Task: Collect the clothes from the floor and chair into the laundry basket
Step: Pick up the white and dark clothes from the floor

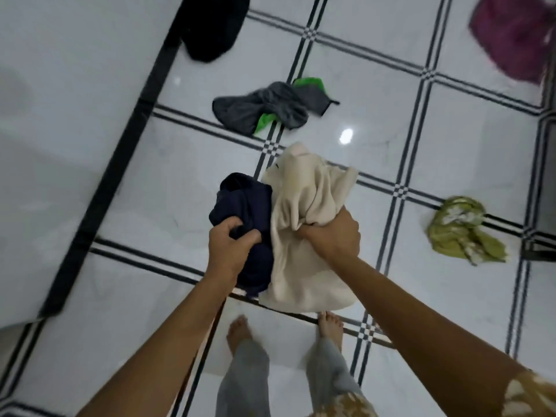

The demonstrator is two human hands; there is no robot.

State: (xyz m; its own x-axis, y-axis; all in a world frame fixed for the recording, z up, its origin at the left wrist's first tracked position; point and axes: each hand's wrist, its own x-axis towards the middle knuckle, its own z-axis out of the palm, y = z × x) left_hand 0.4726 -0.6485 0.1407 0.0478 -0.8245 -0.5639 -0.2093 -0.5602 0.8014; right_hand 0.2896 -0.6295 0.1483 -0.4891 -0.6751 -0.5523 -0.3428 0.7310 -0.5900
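Note:
My left hand (230, 246) is shut on a bunched navy blue garment (240, 200), held above the floor. Right beside it, my right hand (334, 236) grips a cream cloth (301, 212) that hangs down past my wrist. On the tiles ahead lies a grey and green garment (264, 108). A black garment (213, 25) lies at the top left against the wall's dark base. An olive patterned cloth (461, 230) lies to the right. A maroon garment (514, 37) shows at the top right corner. No laundry basket or chair is in view.
The floor (451, 139) is glossy white tile with black striped borders. A white wall with a black skirting (114, 164) runs along the left. A dark-framed object (541, 242) stands at the right edge. My bare feet (240, 329) stand below the held clothes.

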